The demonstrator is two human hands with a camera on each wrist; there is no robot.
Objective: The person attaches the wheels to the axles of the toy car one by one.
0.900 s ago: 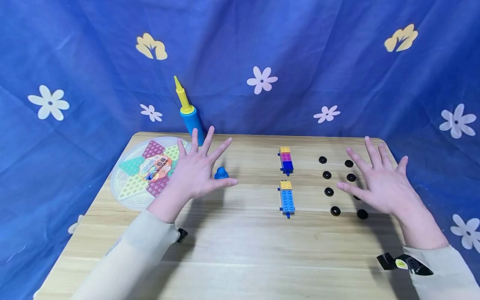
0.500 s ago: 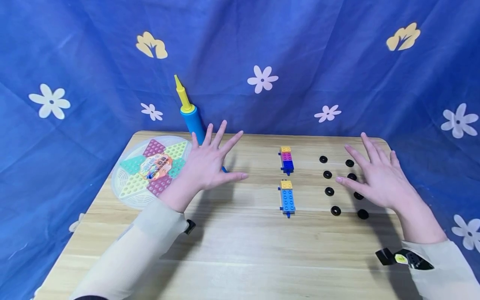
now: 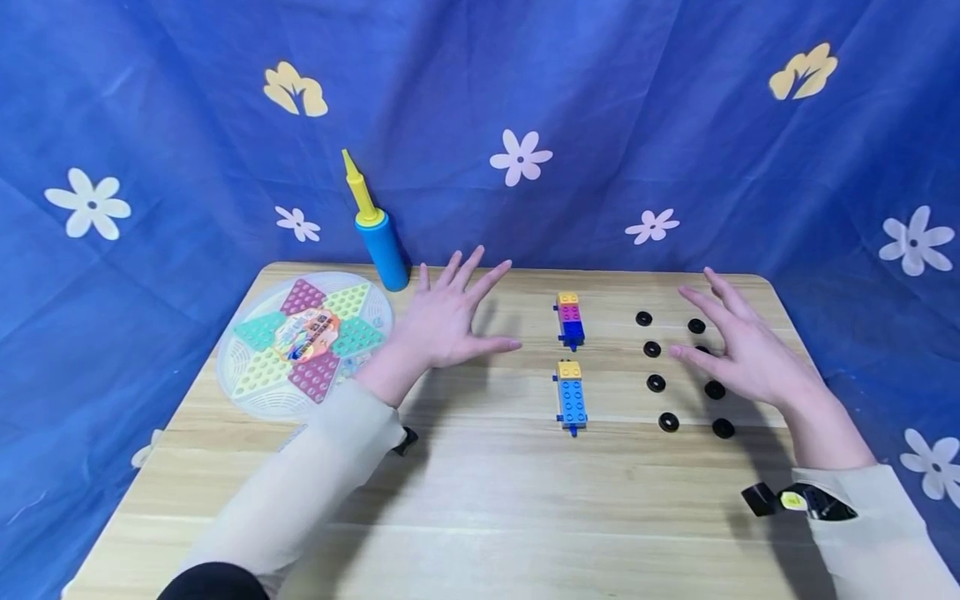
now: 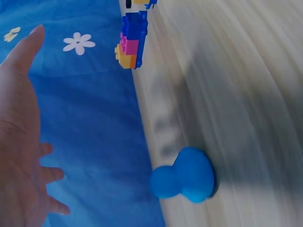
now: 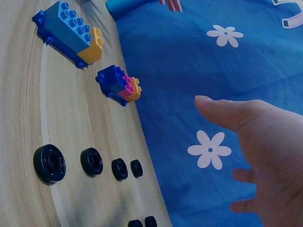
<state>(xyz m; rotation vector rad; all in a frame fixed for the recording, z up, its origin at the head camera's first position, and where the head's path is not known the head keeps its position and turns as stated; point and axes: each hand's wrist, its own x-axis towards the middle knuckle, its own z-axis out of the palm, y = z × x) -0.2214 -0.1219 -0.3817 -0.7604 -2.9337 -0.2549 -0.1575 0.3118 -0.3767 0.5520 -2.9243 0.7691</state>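
Note:
With its fingers spread, my left hand (image 3: 444, 323) hovers over the table and holds nothing. In the head view it hides a blue two-lobed thing (image 4: 187, 176), which the left wrist view shows on the table. My right hand (image 3: 756, 358) is held over the right column of black toy wheels (image 3: 656, 383), fingers extended and thumb apart, nothing in it. Between the hands stand two toy-block car bodies: a shorter one (image 3: 570, 321) in yellow, pink and dark blue, and a longer one (image 3: 572, 398) in yellow and light blue.
At the back left lies a round star-patterned game board (image 3: 227, 379). Close by, a blue hand pump (image 3: 384, 254) with a yellow nozzle stands upright near the table's back edge. A blue flower-print cloth (image 3: 450, 100) hangs behind the wooden table (image 3: 525, 517).
My left hand has moved right, away from the game board, and covers the blue two-lobed thing in the head view. My right hand has shifted slightly left, its fingers drawing closer together.

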